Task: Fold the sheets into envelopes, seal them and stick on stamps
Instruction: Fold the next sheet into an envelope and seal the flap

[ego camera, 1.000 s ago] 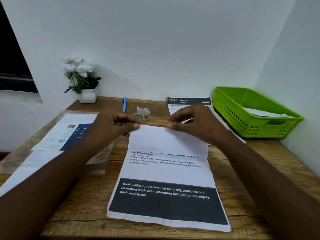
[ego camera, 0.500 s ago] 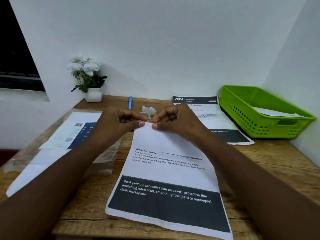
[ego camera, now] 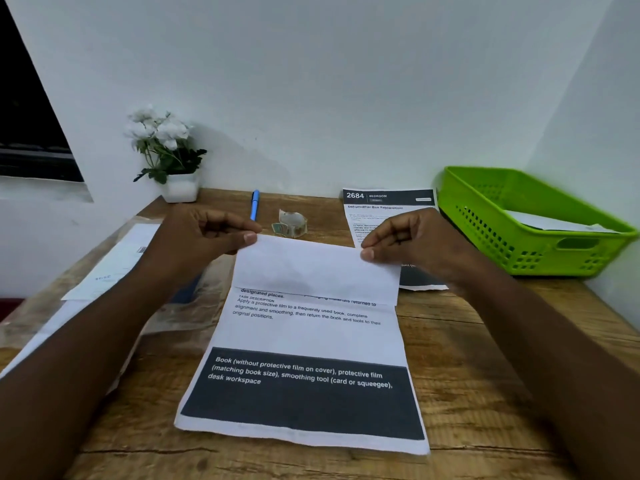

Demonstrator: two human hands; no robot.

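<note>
Wooden table (ego camera: pixel 485 358) first: the printed sheet (ego camera: pixel 304 341) lies at its middle, top third turned down toward the person, so folding is barely begun; sealing and stamps look untouched. A green basket (ego camera: pixel 519 244) sits far right with paper inside. Left hand (ego camera: pixel 194 237) pinches the fold's left corner, right hand (ego camera: pixel 408 237) pinches the right. Behind, near the fold, a small roll (ego camera: pixel 292 223), maybe stamps, and a blue pen (ego camera: pixel 255 205). Near edge open, sides crowded.
</note>
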